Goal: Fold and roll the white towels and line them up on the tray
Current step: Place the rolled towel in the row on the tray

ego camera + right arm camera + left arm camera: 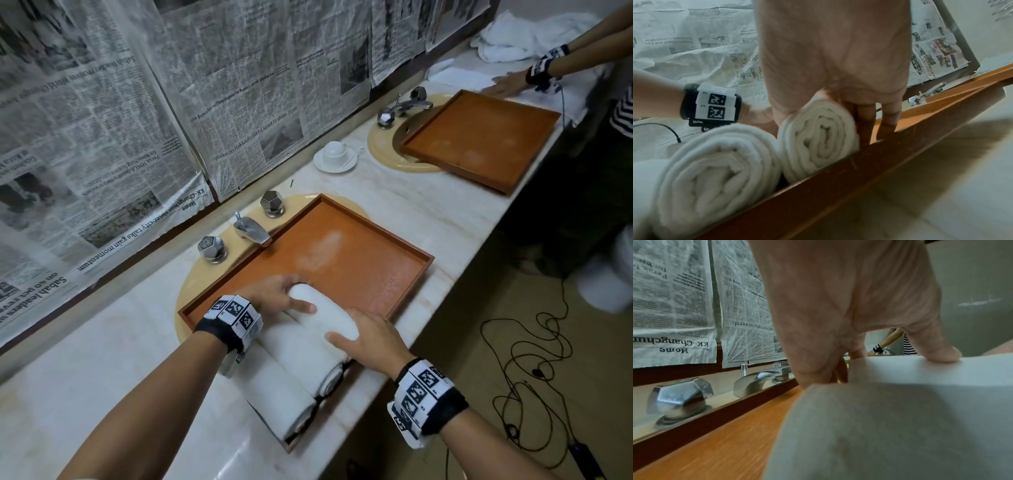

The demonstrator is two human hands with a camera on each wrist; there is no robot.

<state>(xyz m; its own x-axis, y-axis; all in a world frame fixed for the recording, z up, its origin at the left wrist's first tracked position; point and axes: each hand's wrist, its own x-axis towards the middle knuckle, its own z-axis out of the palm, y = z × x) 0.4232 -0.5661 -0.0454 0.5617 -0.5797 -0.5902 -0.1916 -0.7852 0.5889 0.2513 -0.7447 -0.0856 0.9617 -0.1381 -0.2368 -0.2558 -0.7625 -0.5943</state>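
A brown wooden tray lies over a sink. Three rolled white towels lie side by side at its near left end. Both my hands hold the third, rightmost roll down in the tray against the second roll. My left hand curls round its far end, thumb pressed on top. My right hand wraps its near end, with fingers down its right side inside the tray rim. The roll's spiral end touches its neighbour. The first roll lies nearest the tray's left rim.
A faucet with two knobs stands just behind the tray. A cup on a saucer sits further along the marble counter. Another person's hand presses a towel beside a second tray. Loose towels are piled behind. Cables lie on the floor.
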